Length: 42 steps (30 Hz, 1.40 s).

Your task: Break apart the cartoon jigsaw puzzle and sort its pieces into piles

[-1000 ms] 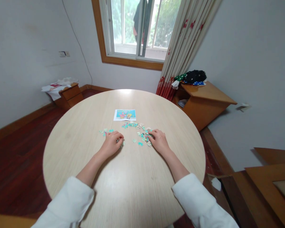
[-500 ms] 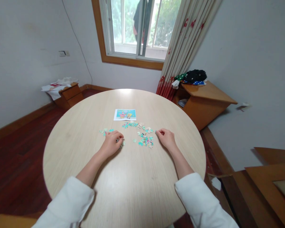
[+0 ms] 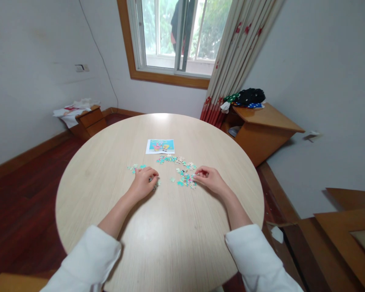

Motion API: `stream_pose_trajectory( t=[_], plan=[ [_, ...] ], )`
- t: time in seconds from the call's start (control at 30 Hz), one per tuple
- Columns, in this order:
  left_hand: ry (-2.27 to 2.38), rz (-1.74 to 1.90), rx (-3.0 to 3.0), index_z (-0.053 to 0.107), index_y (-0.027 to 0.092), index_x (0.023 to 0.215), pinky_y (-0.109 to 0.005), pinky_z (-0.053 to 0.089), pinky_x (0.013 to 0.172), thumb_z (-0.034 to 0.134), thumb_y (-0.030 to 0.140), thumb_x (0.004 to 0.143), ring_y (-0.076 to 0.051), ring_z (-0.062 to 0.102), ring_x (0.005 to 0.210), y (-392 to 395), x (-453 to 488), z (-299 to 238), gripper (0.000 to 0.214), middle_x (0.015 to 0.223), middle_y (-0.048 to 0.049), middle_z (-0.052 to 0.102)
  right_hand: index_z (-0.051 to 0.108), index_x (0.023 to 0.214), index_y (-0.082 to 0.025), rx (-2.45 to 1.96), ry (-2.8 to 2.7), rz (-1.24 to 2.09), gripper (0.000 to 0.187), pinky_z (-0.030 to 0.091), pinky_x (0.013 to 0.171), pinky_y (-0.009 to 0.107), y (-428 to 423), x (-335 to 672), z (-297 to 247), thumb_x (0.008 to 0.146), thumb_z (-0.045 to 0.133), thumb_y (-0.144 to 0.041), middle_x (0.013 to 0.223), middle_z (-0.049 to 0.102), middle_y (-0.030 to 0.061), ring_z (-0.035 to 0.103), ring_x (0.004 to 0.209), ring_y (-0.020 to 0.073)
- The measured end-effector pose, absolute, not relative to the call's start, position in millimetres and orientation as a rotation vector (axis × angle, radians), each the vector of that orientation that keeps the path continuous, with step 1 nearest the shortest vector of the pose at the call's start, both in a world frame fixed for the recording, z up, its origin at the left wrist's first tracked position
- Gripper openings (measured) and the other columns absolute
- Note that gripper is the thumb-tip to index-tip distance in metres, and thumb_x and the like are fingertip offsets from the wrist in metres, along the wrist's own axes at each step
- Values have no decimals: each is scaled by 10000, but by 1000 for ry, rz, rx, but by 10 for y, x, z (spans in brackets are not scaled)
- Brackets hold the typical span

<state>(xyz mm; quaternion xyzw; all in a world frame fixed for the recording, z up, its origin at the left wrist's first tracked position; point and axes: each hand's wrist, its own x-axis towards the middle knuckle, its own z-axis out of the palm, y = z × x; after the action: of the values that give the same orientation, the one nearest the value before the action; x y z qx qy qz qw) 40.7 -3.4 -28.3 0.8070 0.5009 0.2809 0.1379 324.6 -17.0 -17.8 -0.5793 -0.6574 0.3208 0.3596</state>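
Observation:
My left hand (image 3: 144, 185) rests on the table with its fingers curled over puzzle pieces (image 3: 158, 183), which are partly hidden under thumb and fingertips. My right hand (image 3: 210, 178) has thumb and forefinger brought together at the right edge of a pile of mixed puzzle pieces (image 3: 184, 181); a small puzzle piece appears to be at the fingertips, though its picture is too small to read. One pale green puzzle piece (image 3: 172, 179) lies alone between the hands. Beyond them, more loose pieces (image 3: 170, 159) form a band below a printed picture sheet (image 3: 160, 146) with pink and yellow cartoon figures.
All of this lies on a round, pale wooden table (image 3: 170, 243). Another small group of teal pieces (image 3: 136, 167) is just past my left hand. A wooden cabinet (image 3: 261, 121) with cloths stands at the back right, and a small drawer unit (image 3: 91, 121) at the back left.
My right hand has moved left from the bare table to the edge of the mixed pile. My left hand has stayed in place.

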Motion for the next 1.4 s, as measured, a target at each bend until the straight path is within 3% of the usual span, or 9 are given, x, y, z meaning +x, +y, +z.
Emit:
stream_pose_trajectory(
  t=[0.1,0.27,0.53,0.7,0.9,1.1,1.23,1.4],
  plan=[
    [1447,818,2337,626,185,784,-389,329,815,493,194,817,-195,609,817,-34,405,-280,138,832,-31,674,646,776,-174,-1407,-1841,1049,237,294,550,244,-237,3206,-136,625,728,-338,596,415,-66,384,567,98],
    [1445,829,2336,627,188,778,-388,334,822,495,209,817,-194,609,811,-34,405,-283,139,820,-32,671,653,777,-170,-1455,-1913,1048,244,322,583,252,-215,3241,-180,597,749,-305,626,449,-56,406,594,101],
    [1454,805,2325,630,189,785,-392,338,835,484,227,820,-193,600,818,-32,402,-290,155,832,-36,669,649,679,-167,-1366,-1914,1082,284,372,623,276,-210,3278,-184,741,635,-443,631,549,-7,477,633,132],
    [1455,797,2319,632,189,787,-404,334,843,484,222,819,-198,601,817,-38,405,-280,155,835,-35,668,704,751,-172,-1338,-1868,1102,373,436,711,307,-208,3286,-166,814,528,-495,821,693,53,584,751,175],
    [1456,809,2323,628,187,780,-405,330,830,489,213,822,-196,603,805,-48,416,-271,147,826,-31,668,728,871,-156,-1497,-1505,638,393,446,707,328,42,3405,-322,778,542,-489,900,722,98,605,779,208],
    [1438,806,2319,631,187,778,-385,344,816,490,204,821,-198,603,807,-52,416,-255,148,817,-33,667,719,790,-174,-1822,-1594,60,226,378,772,353,224,3604,-415,801,545,-317,844,697,92,559,824,224],
    [1438,806,2321,625,184,777,-387,335,820,484,195,821,-195,604,806,-54,417,-251,148,819,-34,668,721,782,-186,-1957,-1736,-63,195,324,765,361,224,3594,-400,825,563,-292,868,694,93,536,864,240],
    [1437,805,2319,624,186,780,-393,326,822,485,198,821,-194,602,818,-51,419,-252,145,837,-36,671,716,737,-191,-1994,-1803,-137,311,290,728,361,206,3546,-379,893,491,-338,863,688,113,514,840,242]
  ],
)
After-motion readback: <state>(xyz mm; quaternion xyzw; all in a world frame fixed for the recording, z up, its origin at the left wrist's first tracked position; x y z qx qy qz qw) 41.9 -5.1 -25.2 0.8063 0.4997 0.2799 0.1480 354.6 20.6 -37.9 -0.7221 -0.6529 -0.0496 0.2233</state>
